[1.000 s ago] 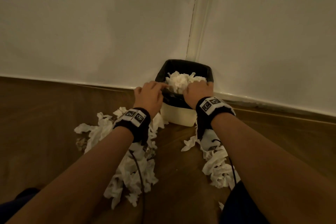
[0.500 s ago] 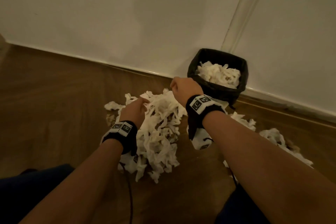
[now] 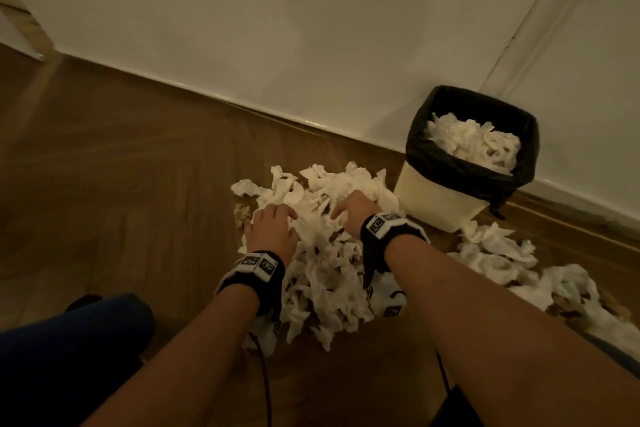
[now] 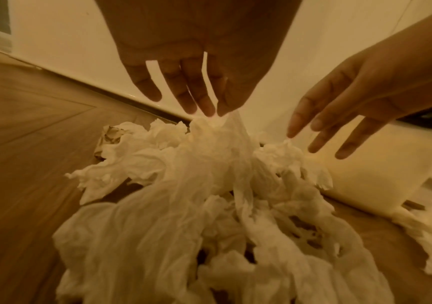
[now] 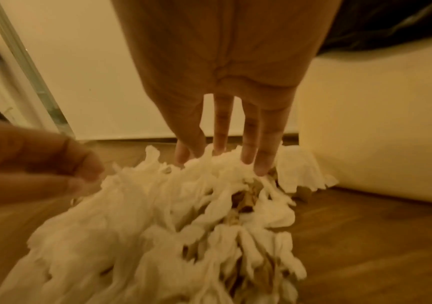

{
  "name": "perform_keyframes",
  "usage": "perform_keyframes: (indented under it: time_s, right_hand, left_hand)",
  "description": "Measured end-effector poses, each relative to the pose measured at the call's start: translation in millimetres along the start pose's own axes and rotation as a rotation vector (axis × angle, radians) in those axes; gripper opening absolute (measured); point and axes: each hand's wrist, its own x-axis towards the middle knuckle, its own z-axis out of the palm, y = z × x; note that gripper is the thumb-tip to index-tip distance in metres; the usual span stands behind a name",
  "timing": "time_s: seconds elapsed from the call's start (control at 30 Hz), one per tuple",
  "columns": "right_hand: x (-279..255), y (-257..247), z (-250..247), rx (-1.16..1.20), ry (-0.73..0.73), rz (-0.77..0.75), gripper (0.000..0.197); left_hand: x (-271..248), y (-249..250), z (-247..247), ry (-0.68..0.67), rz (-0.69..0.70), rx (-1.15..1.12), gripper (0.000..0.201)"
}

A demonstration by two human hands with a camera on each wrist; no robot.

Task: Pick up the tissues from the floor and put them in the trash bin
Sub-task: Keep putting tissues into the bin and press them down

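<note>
Item: pile of tissues [image 3: 322, 253]. White, crumpled, heaped on the wooden floor [image 3: 121, 166] in front of the person, just left of the trash bin [image 3: 440, 198]. Some brownish scraps are seen mixed in at the pile's left edge and within its folds.

Item: second scatter of tissues [image 3: 495, 250]. Strewn on the floor to the right of the pile, near the foot of the bin, trailing toward the lower right edge of the head view.

Item: trash bin. A pale, square container lined with a black bag [image 3: 530, 149], stood on the floor against the white wall [image 3: 277, 28]. White tissues [image 3: 474, 146] are seen inside it, heaped close to the rim.

Item: left hand [image 3: 273, 229]. Laid palm down on the left side of the pile, fingers extended and slightly spread. In the left wrist view the fingertips [image 4: 207, 109] are seen touching the top of a raised tissue.

Item: right hand [image 3: 356, 211]. Placed on the upper right of the pile, fingers straight and spread, tips [image 5: 261, 168] pressed into the tissues. Nothing is gripped.

Item: wristbands. A black band with printed markers is worn on each wrist [image 3: 256, 267].
</note>
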Motion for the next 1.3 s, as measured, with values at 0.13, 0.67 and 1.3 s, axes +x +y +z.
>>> perform_keyframes:
  time_s: [0.13,0.67,1.3]
  right_hand:
    - [8.7,-2.2,33.5,-0.046,0.009,0.038,0.051]
    - [-5.1,16.1,-36.4,0.275,0.293,0.166,0.037]
    - [-54.8,22.0,-127.1,0.836,0.627,-0.008,0.013]
  left_hand:
    - [-1.7,0.7,3.3,0.062,-0.02,0.022,0.023]
    - [12.5,11.4,9.6,-0.223,0.127,-0.029,0.046]
    - [36.7,60.6,-55.6,-0.029,-0.043,-0.802,0.012]
